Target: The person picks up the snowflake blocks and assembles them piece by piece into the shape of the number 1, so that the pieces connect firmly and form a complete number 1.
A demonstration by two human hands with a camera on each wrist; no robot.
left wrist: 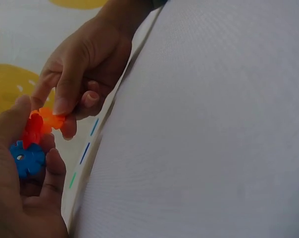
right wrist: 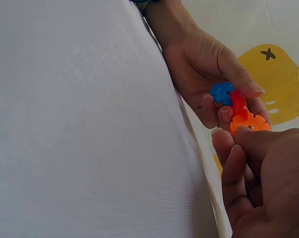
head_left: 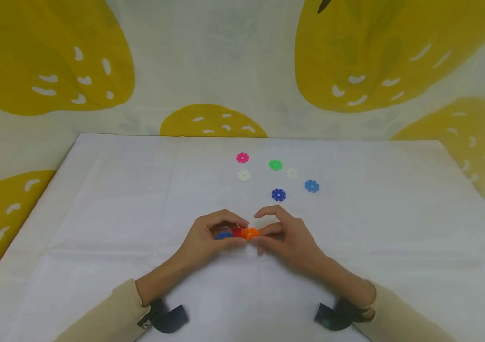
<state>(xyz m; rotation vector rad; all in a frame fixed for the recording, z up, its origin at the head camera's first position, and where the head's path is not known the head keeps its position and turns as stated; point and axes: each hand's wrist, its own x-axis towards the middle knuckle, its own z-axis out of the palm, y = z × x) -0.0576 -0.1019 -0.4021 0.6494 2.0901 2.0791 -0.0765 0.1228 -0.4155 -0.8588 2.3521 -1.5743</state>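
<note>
My left hand (head_left: 205,235) pinches a red notched plastic disc (head_left: 236,232) between thumb and fingers. To its left a blue snowflake disc (head_left: 223,235) is joined to the red one and sits inside the curl of that hand. On the other side an orange snowflake disc (head_left: 250,233) meets the red disc's edge, and its far rim is pinched by my right hand (head_left: 291,240). In the right wrist view, the red disc (right wrist: 238,105) stands crosswise between the blue disc (right wrist: 221,92) and the orange disc (right wrist: 251,122). Fingers cover part of the red disc.
Beyond the hands, loose discs lie flat on the white-covered table (head_left: 109,204): pink (head_left: 242,157), green (head_left: 275,165), dark blue (head_left: 278,194), lighter blue (head_left: 312,185) and two white, one (head_left: 244,175) below the pink. A yellow-patterned cloth (head_left: 216,71) hangs behind the table.
</note>
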